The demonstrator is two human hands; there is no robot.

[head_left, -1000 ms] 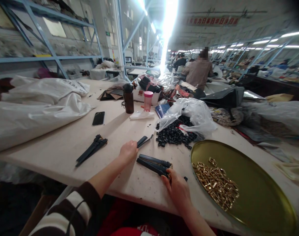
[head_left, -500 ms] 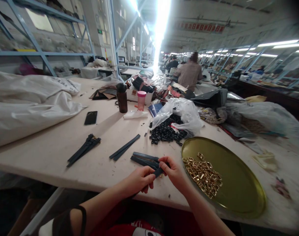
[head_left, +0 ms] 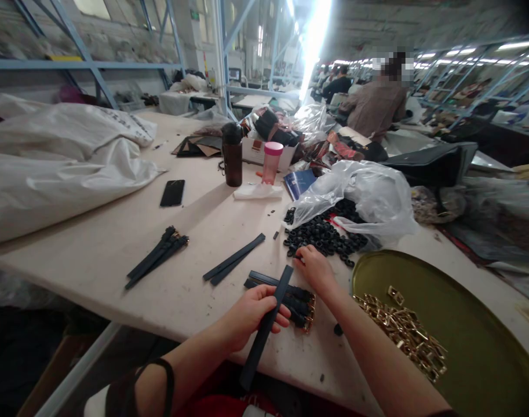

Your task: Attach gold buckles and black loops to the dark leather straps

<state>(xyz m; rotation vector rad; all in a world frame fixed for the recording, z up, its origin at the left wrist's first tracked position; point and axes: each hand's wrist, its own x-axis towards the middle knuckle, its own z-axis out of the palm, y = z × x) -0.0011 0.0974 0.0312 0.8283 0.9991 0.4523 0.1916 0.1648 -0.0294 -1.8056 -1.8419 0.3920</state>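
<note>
My left hand is closed round a black strap that slants from the table edge up toward the middle. My right hand reaches forward to the near edge of a pile of small black rings, fingers curled; what they pinch is hidden. Beneath my hands lies a stack of black straps with gold buckles. To the right sits a round gold tray holding several gold buckles.
Two loose strap bundles lie on the beige table. A phone, dark bottle, pink cup, clear plastic bag and white sacks stand further back. A person sits at the far end.
My left hand now holds one strap lifted off the stack. My right hand has left the strap and moved forward to the black rings. The view has shifted slightly.
</note>
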